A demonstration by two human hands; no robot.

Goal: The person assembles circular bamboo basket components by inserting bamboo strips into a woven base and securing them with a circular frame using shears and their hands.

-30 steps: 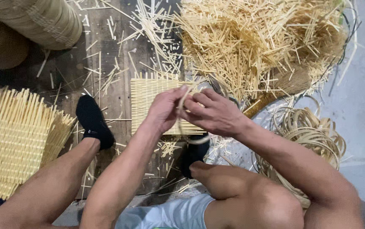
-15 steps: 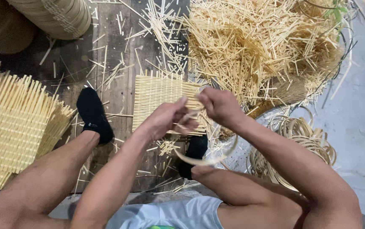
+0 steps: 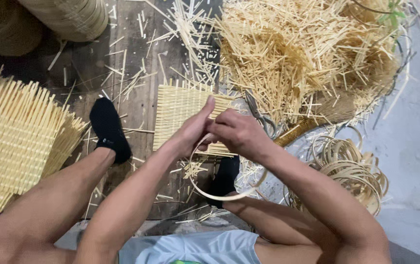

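Bamboo hoop (image 3: pixel 229 195) hangs below both hands — left hand (image 3: pixel 195 129) and right hand (image 3: pixel 237 134) pinching its top.

hoop (image 3: pixel 229 194): top part hidden behind both hands | right hand (image 3: pixel 239 133): fingertips hidden against left hand (image 3: pixel 195 128), grip unclear | woven mat (image 3: pixel 180 110): right lower part covered by the hands | mat stack (image 3: pixel 17 142): cut by left edge | baskets (image 3: pixel 49 19): cut by top edge | scissors (image 3: pixel 259 115): half buried in sticks
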